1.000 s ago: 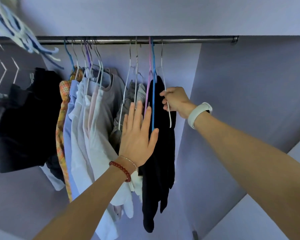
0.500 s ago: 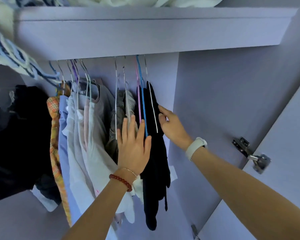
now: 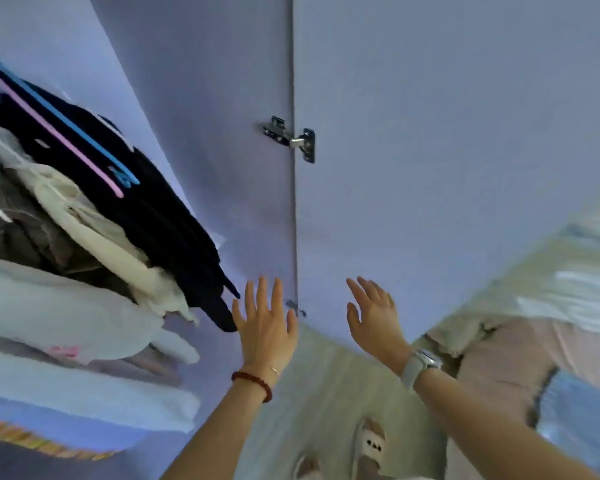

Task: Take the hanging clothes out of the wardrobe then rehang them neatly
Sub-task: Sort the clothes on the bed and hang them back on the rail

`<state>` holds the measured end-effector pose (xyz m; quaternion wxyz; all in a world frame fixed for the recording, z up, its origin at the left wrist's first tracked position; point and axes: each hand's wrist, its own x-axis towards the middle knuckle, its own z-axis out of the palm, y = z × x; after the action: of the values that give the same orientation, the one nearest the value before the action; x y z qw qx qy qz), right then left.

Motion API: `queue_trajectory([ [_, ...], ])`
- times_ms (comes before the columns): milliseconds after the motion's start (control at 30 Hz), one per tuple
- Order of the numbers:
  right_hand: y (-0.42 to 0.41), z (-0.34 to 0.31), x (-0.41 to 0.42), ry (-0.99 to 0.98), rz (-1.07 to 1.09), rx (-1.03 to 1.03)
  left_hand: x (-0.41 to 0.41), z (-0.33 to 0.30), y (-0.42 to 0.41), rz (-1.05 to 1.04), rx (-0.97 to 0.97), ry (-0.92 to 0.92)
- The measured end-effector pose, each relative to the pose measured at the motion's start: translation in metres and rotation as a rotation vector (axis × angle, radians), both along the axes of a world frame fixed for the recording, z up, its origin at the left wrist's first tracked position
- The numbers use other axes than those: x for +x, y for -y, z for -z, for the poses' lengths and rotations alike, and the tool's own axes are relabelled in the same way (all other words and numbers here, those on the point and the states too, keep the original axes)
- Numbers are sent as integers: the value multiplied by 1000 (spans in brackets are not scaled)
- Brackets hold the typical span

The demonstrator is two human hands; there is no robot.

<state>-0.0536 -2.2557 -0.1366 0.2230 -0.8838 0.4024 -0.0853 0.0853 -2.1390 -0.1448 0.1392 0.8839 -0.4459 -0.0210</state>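
Now both hands hold nothing: left hand (image 3: 265, 327) w/ fingers spread, just beside the black garment (image 3: 160, 216); right hand (image 3: 374, 317) also spread. Hanging clothes (image 3: 84, 271) sit at left. Better grip the hanger, not cloth, I think.

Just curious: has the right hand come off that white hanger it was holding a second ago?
Yes. The right hand now hangs open and empty beside the door hinge, well right of the black garment.

Both hands (image 3: 265, 327) (image 3: 373, 317) empty, fingers spread, nr clothes (image 3: 125, 216).
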Motion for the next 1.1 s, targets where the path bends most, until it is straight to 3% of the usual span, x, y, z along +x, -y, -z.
queue_trajectory([
  [133,-4,22,-127,-136,358,94,-83,17,46,289,113,-100],
  [333,-40,35,-294,-120,863,212,-229,33,92,758,305,-160],
  [567,-99,53,-492,-37,1393,359,-450,29,148,1274,324,-56],
  [867,-139,97,-705,119,1791,348,-717,68,162,1603,503,95],
  [1100,-131,150,-855,226,2064,269,-854,124,170,1787,525,173],
])
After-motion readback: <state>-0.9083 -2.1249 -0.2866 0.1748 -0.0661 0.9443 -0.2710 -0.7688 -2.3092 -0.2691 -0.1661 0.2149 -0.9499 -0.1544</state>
